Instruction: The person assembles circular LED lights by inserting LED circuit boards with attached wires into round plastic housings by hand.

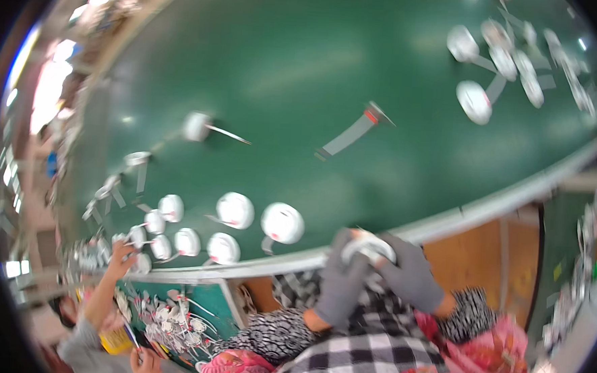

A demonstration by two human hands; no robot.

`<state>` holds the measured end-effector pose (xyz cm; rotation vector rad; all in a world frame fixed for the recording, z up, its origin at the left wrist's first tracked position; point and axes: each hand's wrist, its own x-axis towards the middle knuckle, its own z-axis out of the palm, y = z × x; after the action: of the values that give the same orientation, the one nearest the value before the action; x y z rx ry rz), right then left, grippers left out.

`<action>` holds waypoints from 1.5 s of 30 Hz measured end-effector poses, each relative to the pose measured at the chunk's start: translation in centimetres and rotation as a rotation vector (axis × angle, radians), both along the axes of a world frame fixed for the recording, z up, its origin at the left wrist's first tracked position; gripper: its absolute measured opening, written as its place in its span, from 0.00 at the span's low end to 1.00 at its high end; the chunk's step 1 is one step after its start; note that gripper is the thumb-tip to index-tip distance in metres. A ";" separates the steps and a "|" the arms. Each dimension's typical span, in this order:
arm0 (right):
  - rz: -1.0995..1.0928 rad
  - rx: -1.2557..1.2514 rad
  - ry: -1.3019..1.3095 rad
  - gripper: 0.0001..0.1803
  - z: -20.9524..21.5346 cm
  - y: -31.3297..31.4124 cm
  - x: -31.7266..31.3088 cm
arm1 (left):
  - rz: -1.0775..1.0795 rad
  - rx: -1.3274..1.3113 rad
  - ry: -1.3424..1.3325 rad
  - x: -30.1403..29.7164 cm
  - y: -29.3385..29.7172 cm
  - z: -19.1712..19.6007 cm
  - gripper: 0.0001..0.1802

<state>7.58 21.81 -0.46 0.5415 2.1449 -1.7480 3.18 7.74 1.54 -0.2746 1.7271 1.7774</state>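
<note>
Both my hands wear grey gloves and meet at the near edge of the green table [267, 131]. Between them is a white round part [371, 247], partly hidden by the fingers and smeared by motion. My left hand [343, 283] closes on its left side, and my right hand [412, 272] grips it from the right. On the table to the left of my hands lies a white disc [282, 223] with a short grey strip. Farther off, a grey strip with a red end [352, 136] lies alone on the green surface.
More white discs [223, 249] with strips cluster along the near left edge. Another group of discs [474, 102] lies at the far right. At the lower left, a co-worker's hand [120, 259] reaches onto the table, beside a bin of white and red parts [177, 318].
</note>
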 end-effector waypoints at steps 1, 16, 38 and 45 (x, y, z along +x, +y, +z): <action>-0.022 -0.007 0.090 0.22 0.7 1.0 -1.0 | 0.006 0.081 0.068 -0.3 0.5 -1.3 0.17; -0.096 1.130 0.559 0.21 -10.4 32.0 -20.7 | 0.250 -0.777 0.878 -16.8 -25.3 10.7 0.12; -0.251 0.635 0.495 0.11 -0.6 18.5 -8.0 | 0.279 -1.571 0.794 -26.9 -57.3 2.0 0.38; -0.063 0.314 0.536 0.07 2.5 8.2 -10.7 | -0.599 -0.868 1.007 -24.3 -18.1 11.5 0.38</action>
<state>-3.12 29.99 2.00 0.2244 2.8280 -1.7431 -21.11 -10.32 13.07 0.8565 2.7916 0.6122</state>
